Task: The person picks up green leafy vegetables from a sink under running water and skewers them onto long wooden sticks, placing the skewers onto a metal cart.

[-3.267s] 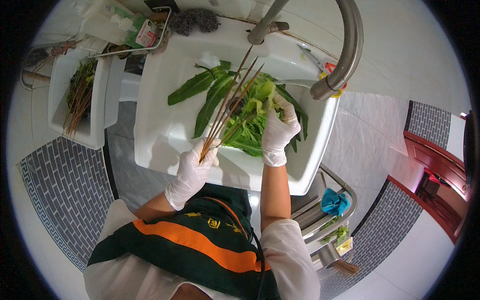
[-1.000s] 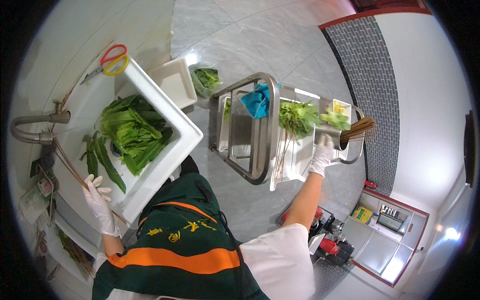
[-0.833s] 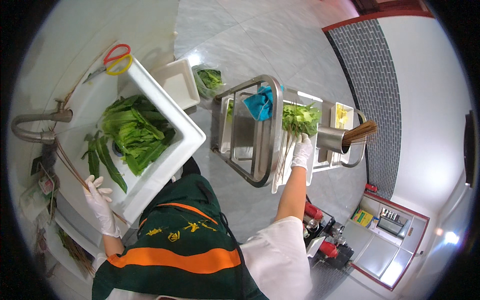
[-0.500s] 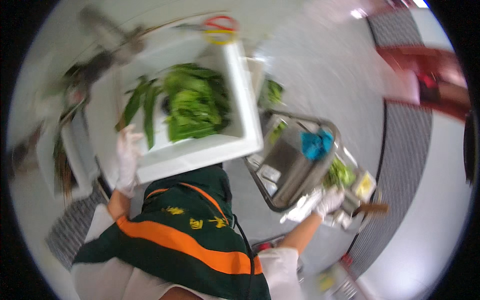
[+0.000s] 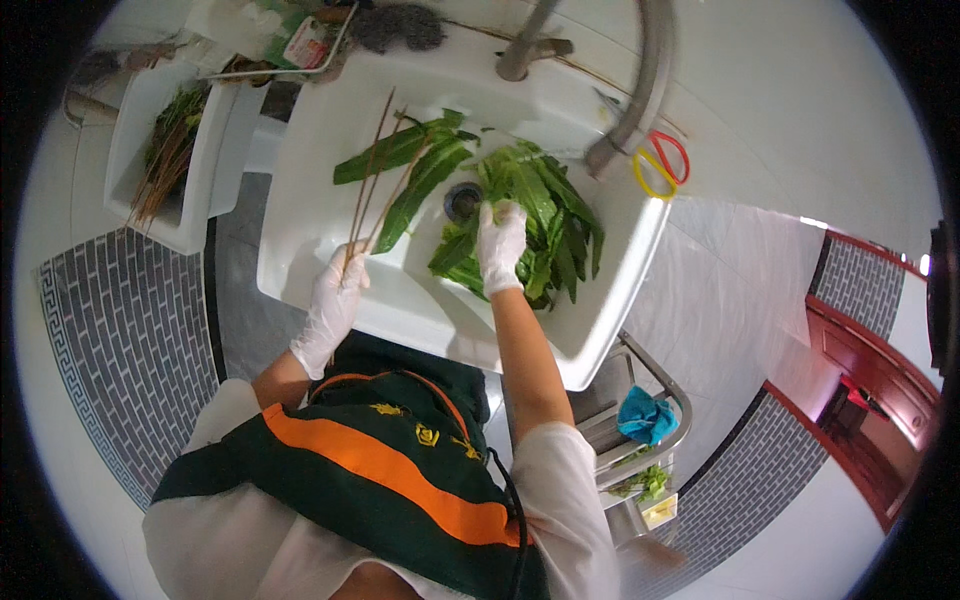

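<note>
In the white sink [image 5: 300, 245] my gloved left hand [image 5: 337, 300] is closed round the lower ends of a few thin brown sticks [image 5: 373, 165], like skewers, which point up and away over the basin. Long green leaves [image 5: 410, 195] lie at their far ends; whether the sticks pierce them I cannot tell. My gloved right hand [image 5: 502, 250] is closed on leafy greens [image 5: 550, 215] heaped in the right half of the sink, its fingertips on the pile's left side. Beside that hand shows the dark round drain [image 5: 463, 203].
A curved metal faucet [image 5: 645, 100] overhangs the sink's far right. Red and yellow scissors handles [image 5: 664, 165] lie at its right rim. Far left, a white bin [image 5: 205, 170] holds greens and brown sticks. At lower right, a blue cloth [image 5: 647, 415] hangs on a metal tray rack [image 5: 682, 400].
My view has swung round toward the sink. My right hand has come from beside the metal tray at the right into the greens. My left hand stays at the sink's near left edge.
</note>
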Action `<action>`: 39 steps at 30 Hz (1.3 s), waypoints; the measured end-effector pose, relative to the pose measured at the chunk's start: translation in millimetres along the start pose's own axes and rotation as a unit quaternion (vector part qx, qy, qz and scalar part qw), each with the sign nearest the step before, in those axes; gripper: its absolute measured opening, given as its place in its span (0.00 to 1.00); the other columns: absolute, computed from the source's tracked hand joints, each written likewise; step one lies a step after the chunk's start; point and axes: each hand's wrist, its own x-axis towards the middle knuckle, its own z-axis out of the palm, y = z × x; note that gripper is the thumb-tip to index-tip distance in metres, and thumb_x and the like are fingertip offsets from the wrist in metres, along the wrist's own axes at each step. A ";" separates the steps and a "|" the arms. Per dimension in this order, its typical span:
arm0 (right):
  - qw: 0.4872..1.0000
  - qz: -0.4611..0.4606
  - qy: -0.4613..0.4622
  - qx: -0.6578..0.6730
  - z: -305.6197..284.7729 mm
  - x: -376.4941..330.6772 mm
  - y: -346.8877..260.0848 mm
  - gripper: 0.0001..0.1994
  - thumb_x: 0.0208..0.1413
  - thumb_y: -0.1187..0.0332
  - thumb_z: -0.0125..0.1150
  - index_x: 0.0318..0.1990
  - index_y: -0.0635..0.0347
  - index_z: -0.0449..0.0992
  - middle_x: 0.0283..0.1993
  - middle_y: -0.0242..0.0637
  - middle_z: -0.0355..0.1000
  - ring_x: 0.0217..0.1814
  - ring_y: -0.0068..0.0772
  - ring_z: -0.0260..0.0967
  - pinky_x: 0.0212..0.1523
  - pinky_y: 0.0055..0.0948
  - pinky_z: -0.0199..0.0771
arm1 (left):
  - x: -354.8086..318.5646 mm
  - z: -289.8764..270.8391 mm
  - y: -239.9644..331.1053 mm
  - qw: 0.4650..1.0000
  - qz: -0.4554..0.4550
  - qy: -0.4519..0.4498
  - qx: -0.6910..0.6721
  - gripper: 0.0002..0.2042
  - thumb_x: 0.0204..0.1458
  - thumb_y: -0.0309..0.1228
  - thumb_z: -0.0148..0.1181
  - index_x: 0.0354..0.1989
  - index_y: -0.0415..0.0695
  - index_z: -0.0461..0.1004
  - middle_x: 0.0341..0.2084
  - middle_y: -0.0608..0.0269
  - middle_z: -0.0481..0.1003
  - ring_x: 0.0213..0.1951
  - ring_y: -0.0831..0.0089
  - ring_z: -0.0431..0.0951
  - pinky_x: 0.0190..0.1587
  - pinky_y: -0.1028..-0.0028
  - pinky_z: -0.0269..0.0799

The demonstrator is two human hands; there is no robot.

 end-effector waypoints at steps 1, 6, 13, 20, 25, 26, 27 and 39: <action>0.999 0.043 0.029 -0.008 20.1 14.9 6.7 0.14 0.48 0.63 0.54 0.37 0.65 0.68 0.37 0.48 0.66 0.38 0.45 0.66 0.40 0.36 0.65 | -1.1 2.7 11.2 0.997 -0.071 0.001 0.013 0.11 0.55 0.33 0.42 0.43 0.45 0.67 0.16 0.75 0.59 0.20 0.86 0.58 0.24 0.85 0.56; 0.970 0.217 0.097 0.041 47.3 32.6 -0.3 0.12 0.45 0.67 0.56 0.35 0.64 0.67 0.41 0.49 0.63 0.38 0.46 0.66 0.39 0.35 0.65 | 5.0 5.6 -2.0 0.996 -0.086 -0.007 0.019 0.10 0.54 0.31 0.44 0.41 0.46 0.68 0.17 0.76 0.61 0.20 0.87 0.58 0.22 0.87 0.55; 0.882 0.214 -0.053 0.418 22.0 22.8 11.8 0.04 0.43 0.72 0.59 0.26 0.59 0.70 0.24 0.27 0.64 0.26 0.19 0.57 0.31 0.19 0.59 | 65.9 44.4 -14.9 0.989 -0.133 -0.051 -0.041 0.11 0.47 0.29 0.53 0.39 0.39 0.68 0.27 0.66 0.70 0.28 0.82 0.67 0.31 0.83 0.62; 0.862 0.143 -0.104 0.476 -30.2 15.6 -39.5 0.03 0.45 0.73 0.57 0.27 0.55 0.69 0.29 0.24 0.64 0.29 0.16 0.60 0.30 0.17 0.62 | 124.3 94.1 10.6 0.998 -0.011 -0.061 0.002 0.14 0.42 0.29 0.58 0.37 0.37 0.69 0.28 0.61 0.71 0.31 0.74 0.70 0.37 0.79 0.64; 0.828 0.117 -0.115 0.537 -40.9 43.0 -27.8 0.09 0.49 0.67 0.53 0.36 0.61 0.67 0.32 0.28 0.63 0.32 0.18 0.58 0.34 0.18 0.58 | 130.5 113.3 32.7 0.980 -0.082 -0.091 -0.159 0.07 0.42 0.26 0.57 0.28 0.39 0.68 0.18 0.70 0.66 0.22 0.81 0.63 0.27 0.80 0.60; 0.838 0.103 -0.106 0.524 -42.7 42.9 -33.1 0.11 0.49 0.66 0.53 0.38 0.62 0.66 0.33 0.29 0.63 0.33 0.20 0.59 0.36 0.19 0.59 | 129.7 115.1 38.3 0.979 -0.095 -0.083 -0.161 0.06 0.42 0.25 0.57 0.28 0.39 0.68 0.18 0.70 0.66 0.22 0.81 0.63 0.26 0.80 0.60; 0.849 0.090 -0.097 0.511 -44.0 41.2 -40.3 0.14 0.48 0.65 0.54 0.40 0.63 0.66 0.35 0.31 0.64 0.35 0.21 0.59 0.38 0.19 0.59 | 127.7 116.7 43.6 0.978 -0.109 -0.076 -0.163 0.06 0.42 0.25 0.57 0.28 0.39 0.68 0.18 0.70 0.66 0.22 0.82 0.63 0.26 0.80 0.60; 0.877 0.156 -0.066 0.449 -56.0 38.0 -41.0 0.16 0.46 0.69 0.58 0.41 0.70 0.69 0.35 0.35 0.69 0.34 0.21 0.65 0.34 0.18 0.63 | 120.0 135.5 60.1 0.963 -0.140 -0.070 -0.221 0.05 0.45 0.27 0.55 0.28 0.41 0.68 0.16 0.71 0.64 0.13 0.84 0.59 0.15 0.84 0.54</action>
